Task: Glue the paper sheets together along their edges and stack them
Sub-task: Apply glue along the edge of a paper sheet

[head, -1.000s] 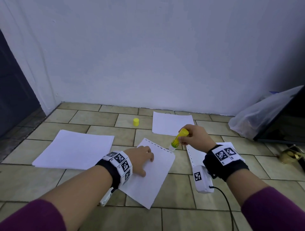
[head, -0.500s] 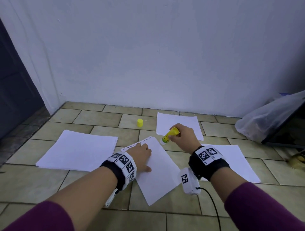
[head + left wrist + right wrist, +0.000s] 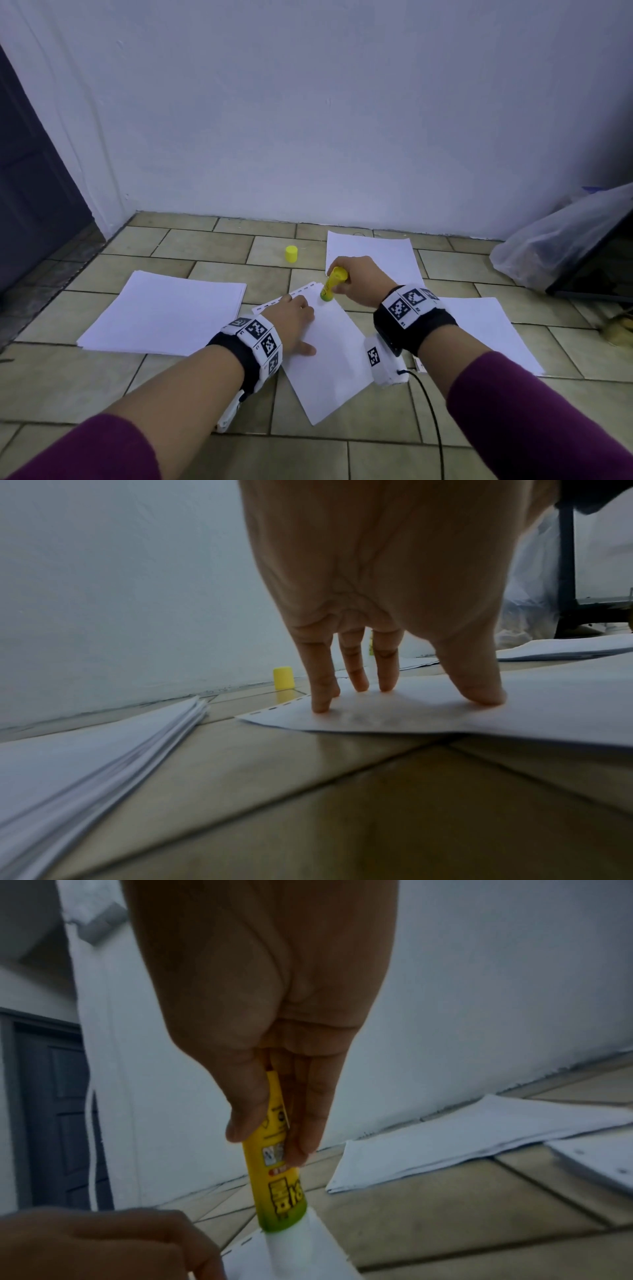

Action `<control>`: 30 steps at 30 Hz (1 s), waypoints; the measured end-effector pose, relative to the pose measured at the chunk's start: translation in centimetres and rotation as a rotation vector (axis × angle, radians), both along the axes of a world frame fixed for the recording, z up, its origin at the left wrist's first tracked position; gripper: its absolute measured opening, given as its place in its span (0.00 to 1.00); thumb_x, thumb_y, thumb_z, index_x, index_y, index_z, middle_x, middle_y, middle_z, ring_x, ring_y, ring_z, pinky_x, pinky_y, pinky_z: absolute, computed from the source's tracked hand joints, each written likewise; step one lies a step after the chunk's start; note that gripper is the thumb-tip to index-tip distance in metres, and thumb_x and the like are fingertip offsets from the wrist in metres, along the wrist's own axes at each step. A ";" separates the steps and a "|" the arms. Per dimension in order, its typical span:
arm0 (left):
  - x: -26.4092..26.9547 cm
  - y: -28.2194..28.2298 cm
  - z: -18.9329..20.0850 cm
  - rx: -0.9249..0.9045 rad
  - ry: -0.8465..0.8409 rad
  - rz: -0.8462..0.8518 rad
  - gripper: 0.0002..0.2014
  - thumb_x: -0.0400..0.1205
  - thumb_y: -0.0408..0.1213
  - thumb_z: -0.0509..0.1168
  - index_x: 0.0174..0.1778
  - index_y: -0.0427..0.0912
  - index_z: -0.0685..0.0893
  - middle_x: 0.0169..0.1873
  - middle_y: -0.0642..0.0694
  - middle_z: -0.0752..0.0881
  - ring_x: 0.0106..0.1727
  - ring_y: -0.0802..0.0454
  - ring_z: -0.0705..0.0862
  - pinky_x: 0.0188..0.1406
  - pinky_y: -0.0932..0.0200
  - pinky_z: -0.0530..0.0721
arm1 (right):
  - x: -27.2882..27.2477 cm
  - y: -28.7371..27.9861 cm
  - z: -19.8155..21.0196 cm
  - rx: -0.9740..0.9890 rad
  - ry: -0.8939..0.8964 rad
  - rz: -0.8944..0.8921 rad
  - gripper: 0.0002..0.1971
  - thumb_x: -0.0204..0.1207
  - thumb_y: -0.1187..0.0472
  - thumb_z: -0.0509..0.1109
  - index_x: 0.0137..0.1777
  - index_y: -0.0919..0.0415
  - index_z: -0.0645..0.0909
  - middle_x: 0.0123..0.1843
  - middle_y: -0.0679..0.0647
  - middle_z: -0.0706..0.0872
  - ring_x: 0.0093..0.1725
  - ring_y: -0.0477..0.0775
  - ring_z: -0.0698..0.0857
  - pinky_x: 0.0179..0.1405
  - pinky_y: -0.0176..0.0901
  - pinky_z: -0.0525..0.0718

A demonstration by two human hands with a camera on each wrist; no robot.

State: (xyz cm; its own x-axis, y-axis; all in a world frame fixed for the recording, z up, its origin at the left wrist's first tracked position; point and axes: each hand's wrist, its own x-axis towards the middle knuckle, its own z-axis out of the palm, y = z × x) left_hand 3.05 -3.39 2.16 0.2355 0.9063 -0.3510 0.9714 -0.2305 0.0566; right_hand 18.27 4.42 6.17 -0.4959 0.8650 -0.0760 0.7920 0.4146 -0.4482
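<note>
Right hand (image 3: 274,1031) wrist view: glue stick (image 3: 277,1185) label.

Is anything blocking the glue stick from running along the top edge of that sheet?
Only the left hand, pressing the sheet flat further along that edge. The glue stick, gripped by the right hand, already touches the paper.

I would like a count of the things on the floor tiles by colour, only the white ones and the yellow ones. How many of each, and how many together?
White: 4 – the single sheet under the left hand, the paper stack, the far papers, the right papers.
Yellow: 2 – the glue stick, the glue cap.
Total: 6
</note>
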 end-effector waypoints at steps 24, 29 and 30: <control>-1.4 0.4 0.9 -0.052 0.000 -0.038 0.26 0.82 0.32 0.63 0.76 0.50 0.69 0.71 0.47 0.69 0.72 0.49 0.70 0.67 0.53 0.75 | 8.9 -4.4 4.0 -0.474 1.015 -0.444 0.02 0.78 0.72 0.64 0.44 0.68 0.75 0.37 0.65 0.84 0.35 0.59 0.90 0.42 0.45 0.91; -1.9 -0.5 0.0 0.022 -0.043 0.060 0.33 0.76 0.59 0.68 0.73 0.49 0.68 0.71 0.52 0.67 0.75 0.52 0.64 0.62 0.54 0.76 | 6.1 -3.2 1.5 -0.768 1.246 -0.416 0.06 0.81 0.63 0.63 0.46 0.62 0.82 0.42 0.55 0.90 0.38 0.50 0.88 0.37 0.39 0.86; -1.9 -0.6 -0.2 0.036 -0.035 0.067 0.35 0.75 0.62 0.66 0.74 0.48 0.67 0.72 0.52 0.67 0.75 0.52 0.64 0.62 0.53 0.75 | 5.1 -2.9 0.9 -0.723 1.150 -0.386 0.05 0.80 0.64 0.65 0.49 0.59 0.83 0.46 0.52 0.90 0.40 0.48 0.87 0.37 0.37 0.84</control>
